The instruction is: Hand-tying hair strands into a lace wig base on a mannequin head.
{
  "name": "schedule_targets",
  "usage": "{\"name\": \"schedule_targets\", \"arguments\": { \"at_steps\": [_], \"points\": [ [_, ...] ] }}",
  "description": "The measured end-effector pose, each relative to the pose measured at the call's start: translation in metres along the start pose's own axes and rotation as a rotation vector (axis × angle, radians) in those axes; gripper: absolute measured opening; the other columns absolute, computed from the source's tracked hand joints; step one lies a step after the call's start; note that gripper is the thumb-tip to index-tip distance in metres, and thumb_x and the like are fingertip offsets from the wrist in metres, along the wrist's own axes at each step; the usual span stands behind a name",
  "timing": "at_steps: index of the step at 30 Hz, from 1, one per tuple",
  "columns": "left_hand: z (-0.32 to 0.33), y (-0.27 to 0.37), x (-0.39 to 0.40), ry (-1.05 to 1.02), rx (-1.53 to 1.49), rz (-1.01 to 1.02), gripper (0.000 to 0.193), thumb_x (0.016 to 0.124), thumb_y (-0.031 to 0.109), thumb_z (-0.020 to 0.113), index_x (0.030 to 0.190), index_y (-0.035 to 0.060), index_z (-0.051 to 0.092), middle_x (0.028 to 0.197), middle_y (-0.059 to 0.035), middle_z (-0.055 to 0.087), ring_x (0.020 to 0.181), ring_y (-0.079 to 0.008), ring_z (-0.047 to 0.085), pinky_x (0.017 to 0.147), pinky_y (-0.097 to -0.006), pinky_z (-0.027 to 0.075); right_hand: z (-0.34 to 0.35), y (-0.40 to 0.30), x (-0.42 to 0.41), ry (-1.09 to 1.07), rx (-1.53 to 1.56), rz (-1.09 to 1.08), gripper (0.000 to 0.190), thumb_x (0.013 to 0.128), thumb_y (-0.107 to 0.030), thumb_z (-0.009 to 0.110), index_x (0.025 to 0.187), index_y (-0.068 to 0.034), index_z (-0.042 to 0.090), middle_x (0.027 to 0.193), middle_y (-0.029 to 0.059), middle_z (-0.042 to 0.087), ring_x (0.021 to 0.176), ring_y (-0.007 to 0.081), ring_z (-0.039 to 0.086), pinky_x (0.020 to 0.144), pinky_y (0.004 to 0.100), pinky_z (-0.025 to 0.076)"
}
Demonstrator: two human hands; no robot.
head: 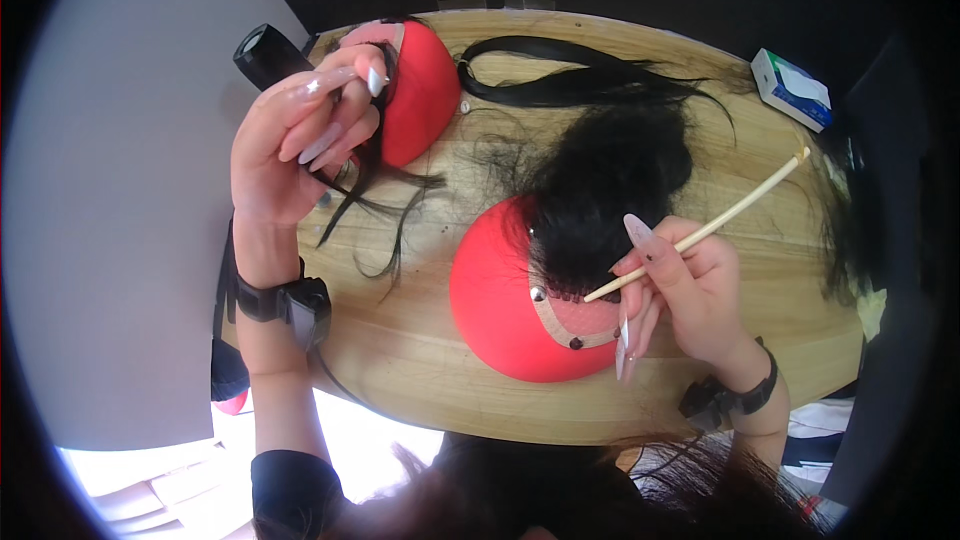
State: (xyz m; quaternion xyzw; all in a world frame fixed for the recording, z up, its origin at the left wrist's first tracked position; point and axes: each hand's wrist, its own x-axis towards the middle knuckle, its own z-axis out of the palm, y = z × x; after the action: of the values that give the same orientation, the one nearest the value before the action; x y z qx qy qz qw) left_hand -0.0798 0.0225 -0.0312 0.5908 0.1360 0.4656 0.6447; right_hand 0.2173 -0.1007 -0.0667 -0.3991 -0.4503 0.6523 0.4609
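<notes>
Raised at the left, my left hand pinches a lock of black hair, its loose ends hanging below the fingers. My right hand grips a thin pale stick-handled tool, which looks like a ventilating needle. Its lower tip meets the edge of a hair row on pink wig netting. This netting, edged with a beige band, is pinned over a red dome-shaped wig block. A mass of black hair extends from it towards the back of the table. Fine tip details are too small to see.
A second red wig block stands behind my left hand, near a black cylindrical device. A looped black hair bundle lies at the back of the wooden table. A tissue box sits back right; dark partitions rise behind.
</notes>
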Motion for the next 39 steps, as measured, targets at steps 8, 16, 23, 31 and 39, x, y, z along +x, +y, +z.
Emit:
{"name": "schedule_targets", "arguments": {
  "at_steps": [8,16,23,31,39],
  "points": [
    [0.002,-0.006,-0.002,0.016,0.26,0.014,0.042,0.093,0.023,0.042,0.053,0.009,0.04,0.087,-0.0114,0.055,0.058,-0.0096,0.032,0.055,-0.022,0.03,-0.001,0.002,0.0,-0.017,-0.009,-0.017,0.018,0.096,-0.01,0.048,0.087,0.004,0.055,0.064,0.0094,0.06,0.046,0.014,0.06,0.039,0.0207,0.046],
    [-0.005,-0.014,-0.005,-0.002,0.394,0.062,0.039,0.093,0.023,0.043,0.059,0.0035,0.048,0.087,-0.0135,0.055,0.101,-0.0213,0.046,0.089,-0.0304,0.032,-0.001,0.0,0.0,-0.025,-0.023,-0.013,0.019,0.096,-0.011,0.048,0.087,0.004,0.055,0.065,0.0094,0.06,0.048,0.0139,0.061,0.039,0.0206,0.046],
    [0.011,-0.02,0.005,-0.043,0.37,0.234,0.039,0.09,0.017,0.043,0.055,0.0026,0.05,0.118,-0.0297,0.054,0.102,-0.0229,0.05,0.108,-0.0349,0.015,-0.002,0.001,0.0,-0.022,-0.04,-0.028,0.02,0.096,-0.012,0.048,0.087,0.004,0.055,0.065,0.0093,0.06,0.048,0.0138,0.061,0.04,0.0205,0.046],
    [0.005,-0.013,-0.008,0.021,-0.05,-0.019,0.043,0.09,0.016,0.039,0.048,0.0104,0.038,0.08,-0.0078,0.047,0.064,-0.0099,0.043,0.081,-0.0293,0.038,0.003,0.004,0.001,-0.013,-0.093,-0.078,0.028,0.098,-0.015,0.041,0.084,0.006,0.052,0.06,0.0107,0.058,0.04,0.0147,0.056,0.035,0.0204,0.044],
    [0.023,-0.022,-0.005,-0.174,0.186,0.063,0.041,0.096,0.027,0.038,0.059,0.0082,0.039,0.073,-0.0052,0.043,0.058,-0.012,0.035,0.057,-0.0254,0.031,-0.003,0.003,-0.001,-0.05,-0.003,-0.016,0.019,0.096,-0.012,0.047,0.089,0.005,0.054,0.065,0.0087,0.059,0.048,0.0131,0.061,0.039,0.0207,0.047]
  ]
}}
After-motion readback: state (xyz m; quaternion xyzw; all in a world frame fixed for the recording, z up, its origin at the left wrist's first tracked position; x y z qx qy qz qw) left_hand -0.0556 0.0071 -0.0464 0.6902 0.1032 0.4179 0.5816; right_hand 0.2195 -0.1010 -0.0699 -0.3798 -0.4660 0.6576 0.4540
